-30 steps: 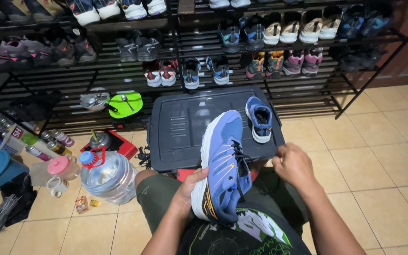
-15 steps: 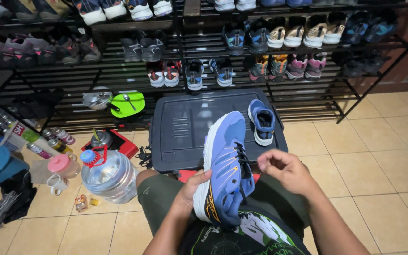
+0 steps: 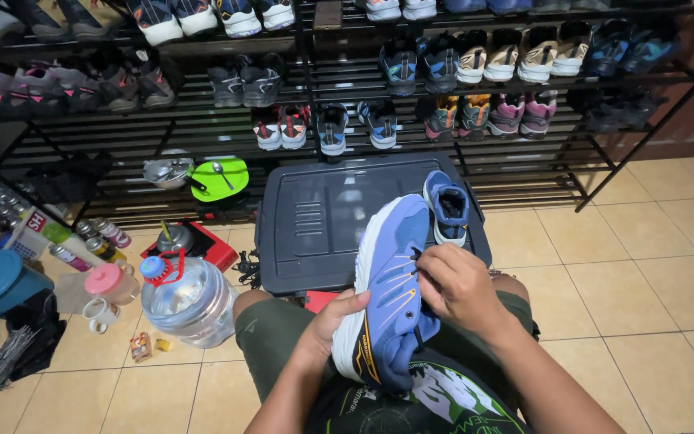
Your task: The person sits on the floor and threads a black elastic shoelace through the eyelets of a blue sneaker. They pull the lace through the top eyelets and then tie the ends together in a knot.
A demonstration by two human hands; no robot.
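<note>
Change since a second ago: the right hand [image 3: 461, 289] has moved from beside the blue shoe [image 3: 391, 297] onto its upper; it was apart from the shoe then, now its fingers [image 3: 434, 259] are pinched on the dark laces near the tongue. The left hand [image 3: 332, 321] has kept its place under the shoe's white sole edge, fingers curled round the heel side. The shoe stays on the lap, toe pointing away from the person, tilted on its side.

Counts: blue shoes, two. One is in the hands; the second blue shoe [image 3: 447, 207] stands on the dark plastic lid [image 3: 323, 217] just beyond the right fingers. Hands, two, both closed on the held shoe.

Surroundings: to the left of the left fingers, on the tiled floor [image 3: 644, 265], a clear water jug [image 3: 186, 299] with a blue cap and red handle, a pink-lidded cup [image 3: 110, 283], a white mug [image 3: 100, 315]. Farther off, a green plate [image 3: 220, 178] with a spoon. Behind the lid, a black shoe rack [image 3: 202, 128] with many pairs, not counted; the upper rows are cut off by the frame edge. The held shoe hides part of the lid's near edge.
</note>
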